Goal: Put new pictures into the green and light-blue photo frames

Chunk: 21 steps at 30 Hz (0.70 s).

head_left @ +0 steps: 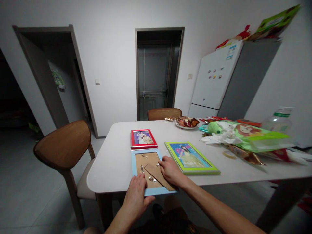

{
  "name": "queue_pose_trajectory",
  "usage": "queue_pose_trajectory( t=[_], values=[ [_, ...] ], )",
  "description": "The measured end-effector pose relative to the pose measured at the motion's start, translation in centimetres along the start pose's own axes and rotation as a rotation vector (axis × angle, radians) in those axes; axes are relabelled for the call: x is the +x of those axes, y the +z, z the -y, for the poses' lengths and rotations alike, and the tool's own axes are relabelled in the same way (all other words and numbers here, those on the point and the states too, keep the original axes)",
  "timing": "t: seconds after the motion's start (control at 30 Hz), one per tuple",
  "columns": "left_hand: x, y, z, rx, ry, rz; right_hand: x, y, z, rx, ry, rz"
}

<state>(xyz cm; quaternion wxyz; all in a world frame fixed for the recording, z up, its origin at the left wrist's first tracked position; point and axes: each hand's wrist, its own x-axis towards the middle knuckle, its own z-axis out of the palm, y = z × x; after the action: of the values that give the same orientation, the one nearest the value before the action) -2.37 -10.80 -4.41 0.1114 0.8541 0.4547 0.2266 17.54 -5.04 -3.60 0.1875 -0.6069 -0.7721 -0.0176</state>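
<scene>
A light blue picture frame (134, 165) lies face down at the table's near edge, its brown cardboard back (148, 160) up, with a fold-out stand and small metal clips showing. My left hand (136, 193) rests flat on the frame's near edge, fingers spread. My right hand (170, 169) presses on the backing at the frame's right side, fingertips near a clip. Just behind it lies a red picture frame (143, 139), face up. To the right lies a green picture frame (191, 157), also face up.
The white table (114, 156) carries a plate of wrapped snacks (186, 123), a heap of green and white bags (241, 135), a roll of tape (228, 154) and a plastic bottle (280, 120). Wooden chairs (64, 146) stand left and behind. A white fridge (219, 78) stands at right.
</scene>
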Motion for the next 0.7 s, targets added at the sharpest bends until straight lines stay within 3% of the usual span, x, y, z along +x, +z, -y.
queue_pose_trajectory(
  t=[0.43, 0.57, 0.7],
  values=[
    [-0.2, 0.2, 0.0, -0.047, -0.013, -0.029, -0.3, -0.2, 0.3, 0.085, 0.017, -0.016],
    [-0.3, 0.5, 0.3, -0.079, 0.009, -0.063, -0.4, -0.3, 2.4, 0.092, -0.061, -0.062],
    [-0.5, 0.6, 0.4, -0.109, 0.024, -0.090, 0.1, 0.1, 5.5, 0.147, -0.195, 0.039]
  ],
)
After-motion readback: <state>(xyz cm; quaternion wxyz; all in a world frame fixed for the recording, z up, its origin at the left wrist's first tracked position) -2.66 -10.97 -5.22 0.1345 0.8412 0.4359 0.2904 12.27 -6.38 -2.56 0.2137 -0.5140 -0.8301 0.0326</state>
